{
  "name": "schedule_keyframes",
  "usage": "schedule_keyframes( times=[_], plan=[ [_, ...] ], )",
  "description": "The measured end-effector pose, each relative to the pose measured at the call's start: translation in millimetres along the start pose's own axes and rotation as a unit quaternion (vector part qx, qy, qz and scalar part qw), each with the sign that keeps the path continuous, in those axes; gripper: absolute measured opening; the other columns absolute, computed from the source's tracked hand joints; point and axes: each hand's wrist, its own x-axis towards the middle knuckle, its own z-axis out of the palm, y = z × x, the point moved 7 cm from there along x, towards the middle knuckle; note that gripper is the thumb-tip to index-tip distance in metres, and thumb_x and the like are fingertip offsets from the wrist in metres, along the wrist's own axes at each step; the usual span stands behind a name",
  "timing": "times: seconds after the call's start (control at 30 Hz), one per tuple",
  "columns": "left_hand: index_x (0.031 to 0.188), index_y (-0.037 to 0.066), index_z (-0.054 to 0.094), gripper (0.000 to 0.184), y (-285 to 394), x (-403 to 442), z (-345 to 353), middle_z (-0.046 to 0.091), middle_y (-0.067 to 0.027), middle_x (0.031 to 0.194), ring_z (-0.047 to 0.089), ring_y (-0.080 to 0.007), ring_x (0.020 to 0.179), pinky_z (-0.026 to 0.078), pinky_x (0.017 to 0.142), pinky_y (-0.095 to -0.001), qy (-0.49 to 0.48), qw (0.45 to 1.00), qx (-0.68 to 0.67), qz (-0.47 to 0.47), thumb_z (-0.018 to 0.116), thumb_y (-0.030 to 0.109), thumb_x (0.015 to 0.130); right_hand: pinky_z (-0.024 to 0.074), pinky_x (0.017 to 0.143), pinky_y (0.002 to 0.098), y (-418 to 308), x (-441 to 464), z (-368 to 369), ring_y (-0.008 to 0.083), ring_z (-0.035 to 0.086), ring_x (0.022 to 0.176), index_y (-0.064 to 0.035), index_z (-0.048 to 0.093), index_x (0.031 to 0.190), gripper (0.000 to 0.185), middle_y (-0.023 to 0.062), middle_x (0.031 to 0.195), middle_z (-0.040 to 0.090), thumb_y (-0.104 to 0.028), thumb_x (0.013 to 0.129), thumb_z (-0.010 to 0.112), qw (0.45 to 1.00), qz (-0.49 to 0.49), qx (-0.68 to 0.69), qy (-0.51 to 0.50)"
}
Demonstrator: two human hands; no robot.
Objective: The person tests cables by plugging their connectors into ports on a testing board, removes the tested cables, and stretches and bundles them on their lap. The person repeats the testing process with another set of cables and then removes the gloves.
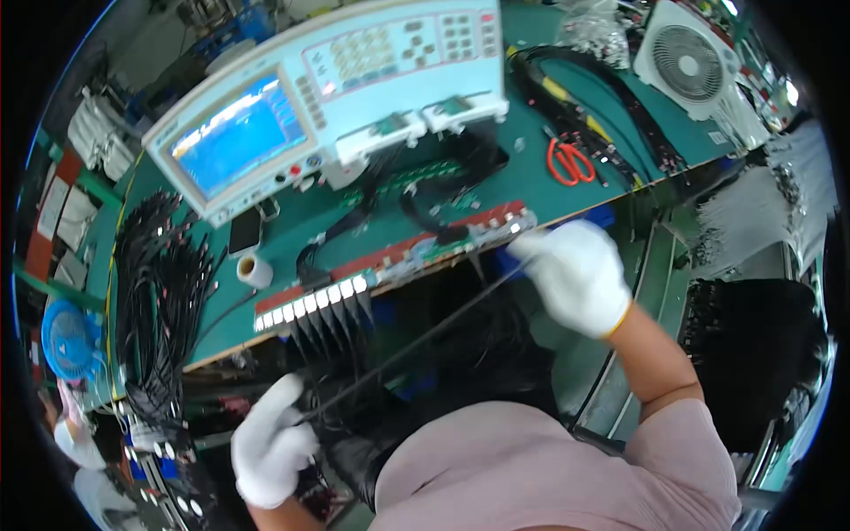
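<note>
A thin black cable (425,334) runs taut and slanting between my two white-gloved hands, in front of the table edge. My right hand (575,276) is closed round its upper end, beside the right end of a long connector strip (390,265). My left hand (274,441) grips the lower end with thumb and fingers, low over my lap. White connectors (314,303) with black cables hanging down fill the strip's left part. Behind it stands a tester (332,97) with a lit blue screen, black cables leading from it to the strip.
Black cable bundles (155,292) lie at the left of the green table, near a tape roll (254,271) and a phone (246,232). Red-handled scissors (569,163), more cables (620,97) and a white fan (687,64) are at the right. Another person's gloved hand (80,442) shows far left.
</note>
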Motion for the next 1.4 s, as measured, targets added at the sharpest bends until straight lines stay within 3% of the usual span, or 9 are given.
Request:
schedule_keyframes(
  times=[0.4, 0.57, 0.67, 0.73, 0.8, 1.0, 1.13, 1.3, 1.4],
  plan=[
    [0.100, 0.000, 0.068, 0.022, -49, 2, -91, 0.050, 0.0036, 0.060, 0.043, -0.0033, 0.050, 0.033, 0.046, -0.0187, -0.085, 0.959, 0.242, -0.118, 0.060, 0.019, 0.092, 0.0482, 0.076, 0.0430, 321, -284, -109, 0.0385, 0.062, 0.087, -0.0121, 0.065, 0.107, 0.027, 0.0196, 0.094, 0.066, -0.029, 0.096, 0.047, 0.801, 0.488, -0.184, 0.295],
    [0.099, -0.002, 0.067, 0.020, -4, 22, -40, 0.053, 0.0004, 0.062, 0.045, -0.0058, 0.052, 0.036, 0.049, -0.0208, -0.214, 0.927, 0.254, -0.172, 0.057, 0.014, 0.091, 0.0489, 0.070, 0.0398, 403, -348, -139, 0.0340, 0.062, 0.074, -0.0035, 0.066, 0.097, 0.028, 0.0181, 0.080, 0.065, -0.028, 0.094, 0.052, 0.843, 0.395, -0.365, 0.007],
    [0.102, -0.004, 0.065, 0.020, 111, 58, 15, 0.064, -0.0071, 0.084, 0.060, -0.0149, 0.077, 0.046, 0.067, -0.0273, -0.253, 0.892, 0.284, 0.244, 0.052, 0.008, 0.092, 0.0445, 0.055, 0.0335, 388, -324, -199, 0.0198, 0.054, 0.054, -0.0052, 0.065, 0.092, 0.022, 0.0054, 0.063, 0.059, -0.026, 0.092, 0.058, 0.748, 0.562, 0.124, 0.329],
    [0.111, -0.003, 0.059, 0.022, 165, 86, 28, 0.058, -0.0049, 0.090, 0.053, -0.0116, 0.079, 0.042, 0.067, -0.0259, -0.105, 0.889, 0.197, 0.401, 0.047, 0.008, 0.097, 0.0426, 0.053, 0.0299, 413, -300, -241, 0.0137, 0.051, 0.054, -0.0064, 0.065, 0.088, 0.020, 0.0000, 0.065, 0.056, -0.025, 0.092, 0.059, 0.669, 0.405, 0.296, 0.548],
    [0.127, -0.004, 0.053, 0.031, 190, 121, 57, 0.056, -0.0026, 0.099, 0.050, -0.0079, 0.083, 0.041, 0.069, -0.0246, -0.124, 0.920, -0.259, 0.267, 0.044, 0.007, 0.099, 0.0455, 0.057, 0.0274, 375, -256, -270, 0.0131, 0.056, 0.061, -0.0047, 0.066, 0.088, 0.023, 0.0005, 0.068, 0.057, -0.027, 0.090, 0.061, 0.641, 0.403, 0.228, 0.612],
    [0.131, -0.004, 0.049, 0.044, 217, 138, 299, 0.059, -0.0074, 0.114, 0.058, -0.0128, 0.090, 0.047, 0.079, -0.0240, -0.287, 0.902, -0.106, 0.305, 0.054, 0.018, 0.094, 0.0507, 0.069, 0.0378, 372, -137, -220, 0.0270, 0.063, 0.078, -0.0080, 0.059, 0.101, 0.022, 0.0133, 0.086, 0.063, -0.015, 0.080, 0.058, 0.808, 0.345, -0.405, 0.253],
    [0.123, 0.010, 0.048, 0.051, 168, 136, 388, 0.059, -0.0273, 0.115, 0.056, -0.0449, 0.107, 0.044, 0.092, -0.0477, -0.313, 0.823, 0.378, 0.286, 0.051, 0.046, 0.086, 0.0448, 0.097, 0.0410, 419, -110, -139, 0.0380, 0.059, 0.110, -0.0060, 0.055, 0.130, 0.058, 0.0251, 0.123, 0.059, -0.041, 0.084, 0.053, 0.837, 0.469, -0.115, 0.258],
    [0.124, 0.002, 0.055, 0.046, 149, 35, 301, 0.056, -0.0185, 0.129, 0.055, -0.0339, 0.118, 0.045, 0.099, -0.0391, -0.468, 0.755, 0.239, 0.391, 0.064, 0.029, 0.088, 0.0479, 0.090, 0.0427, 337, -95, -87, 0.0332, 0.060, 0.103, -0.0079, 0.051, 0.130, 0.055, 0.0171, 0.116, 0.060, -0.031, 0.082, 0.066, 0.884, 0.386, -0.155, 0.216],
    [0.099, -0.004, 0.068, 0.023, 155, 37, 178, 0.070, -0.0121, 0.096, 0.065, -0.0208, 0.090, 0.049, 0.081, -0.0328, -0.272, 0.831, 0.254, 0.413, 0.052, 0.010, 0.092, 0.0520, 0.080, 0.0313, 262, -110, -69, 0.0230, 0.066, 0.090, -0.0019, 0.063, 0.114, 0.032, 0.0135, 0.103, 0.066, -0.013, 0.084, 0.066, 0.895, 0.286, 0.064, 0.336]
  ],
)
